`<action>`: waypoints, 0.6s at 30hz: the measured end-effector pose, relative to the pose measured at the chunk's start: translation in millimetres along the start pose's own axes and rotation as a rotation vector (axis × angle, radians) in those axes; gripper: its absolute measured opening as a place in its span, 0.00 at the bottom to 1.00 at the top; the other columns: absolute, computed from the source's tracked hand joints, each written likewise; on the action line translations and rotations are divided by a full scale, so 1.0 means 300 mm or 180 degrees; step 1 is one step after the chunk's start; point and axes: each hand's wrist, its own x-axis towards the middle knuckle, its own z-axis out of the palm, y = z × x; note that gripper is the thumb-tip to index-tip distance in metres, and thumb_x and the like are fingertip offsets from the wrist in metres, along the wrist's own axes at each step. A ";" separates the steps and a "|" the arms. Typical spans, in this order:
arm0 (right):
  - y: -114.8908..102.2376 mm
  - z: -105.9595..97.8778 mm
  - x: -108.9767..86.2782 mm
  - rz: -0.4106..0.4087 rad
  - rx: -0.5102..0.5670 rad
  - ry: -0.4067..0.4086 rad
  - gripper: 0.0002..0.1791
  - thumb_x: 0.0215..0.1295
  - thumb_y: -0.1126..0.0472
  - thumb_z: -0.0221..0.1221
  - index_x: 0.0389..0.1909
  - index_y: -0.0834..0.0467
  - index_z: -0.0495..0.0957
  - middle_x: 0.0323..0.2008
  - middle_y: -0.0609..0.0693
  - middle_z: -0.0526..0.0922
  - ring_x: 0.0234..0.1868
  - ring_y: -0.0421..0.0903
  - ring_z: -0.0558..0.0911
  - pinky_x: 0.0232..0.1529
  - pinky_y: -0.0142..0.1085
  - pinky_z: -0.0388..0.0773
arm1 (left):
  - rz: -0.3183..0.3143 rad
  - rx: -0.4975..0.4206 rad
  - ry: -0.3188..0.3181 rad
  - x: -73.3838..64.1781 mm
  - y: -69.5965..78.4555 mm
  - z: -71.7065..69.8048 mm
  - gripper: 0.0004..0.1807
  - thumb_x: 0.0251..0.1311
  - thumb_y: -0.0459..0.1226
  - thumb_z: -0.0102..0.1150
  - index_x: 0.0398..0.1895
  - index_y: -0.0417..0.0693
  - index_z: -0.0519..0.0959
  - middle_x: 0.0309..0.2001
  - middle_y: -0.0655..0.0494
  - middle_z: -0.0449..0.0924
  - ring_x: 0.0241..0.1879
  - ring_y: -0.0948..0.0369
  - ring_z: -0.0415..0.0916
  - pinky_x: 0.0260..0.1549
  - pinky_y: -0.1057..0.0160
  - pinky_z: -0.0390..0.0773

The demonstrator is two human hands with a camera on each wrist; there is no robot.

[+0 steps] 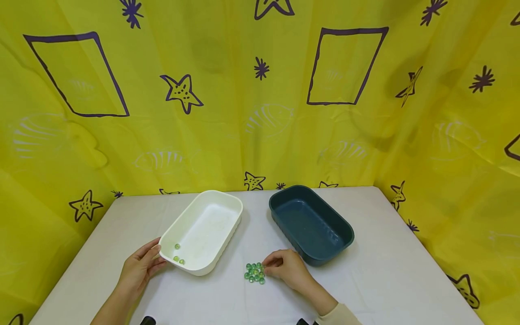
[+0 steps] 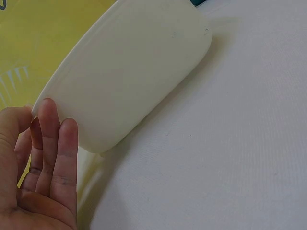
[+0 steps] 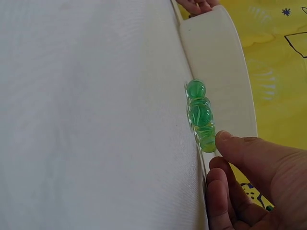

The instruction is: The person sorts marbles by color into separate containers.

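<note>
My left hand [image 1: 138, 268] pinches the near left rim of a white tub [image 1: 190, 216], thumb above and fingers against its outer wall [image 2: 124, 72]. Three green marbles [image 1: 177, 246] lie inside at the tub's near end. To the right of the tub, a cluster of green marbles [image 1: 254, 272] sits on the white tablecloth. At that cluster's right side, my right hand [image 1: 290, 270] has its thumb and forefinger on a marble. The right wrist view shows the thumb against the nearest marble [image 3: 207, 143], with the other fingers curled below.
A dark teal tub [image 1: 304, 221] stands at the right, just beyond my right hand. Yellow curtains [image 1: 219, 135] with drawn stars and fish enclose the back and sides of the table [image 1: 390, 271]. Two black objects [image 1: 148, 320] poke in at the bottom edge.
</note>
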 end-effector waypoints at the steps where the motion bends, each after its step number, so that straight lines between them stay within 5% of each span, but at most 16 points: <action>1: 0.001 0.001 0.000 -0.0004 -0.0002 0.0001 0.05 0.52 0.63 0.72 0.30 0.55 0.87 0.27 0.43 0.85 0.27 0.33 0.78 0.29 0.26 0.76 | -0.0001 -0.0003 -0.0001 0.000 0.000 0.000 0.15 0.70 0.35 0.56 0.36 0.70 0.86 0.37 0.64 0.84 0.30 0.66 0.83 0.36 0.69 0.86; 18: 0.009 0.012 0.003 0.0024 0.0032 0.0025 0.05 0.52 0.64 0.72 0.29 0.55 0.87 0.26 0.43 0.85 0.26 0.33 0.76 0.28 0.26 0.76 | -0.0016 -0.0006 0.0056 -0.001 0.001 0.003 0.16 0.70 0.34 0.55 0.35 0.70 0.86 0.36 0.64 0.84 0.29 0.66 0.83 0.36 0.69 0.86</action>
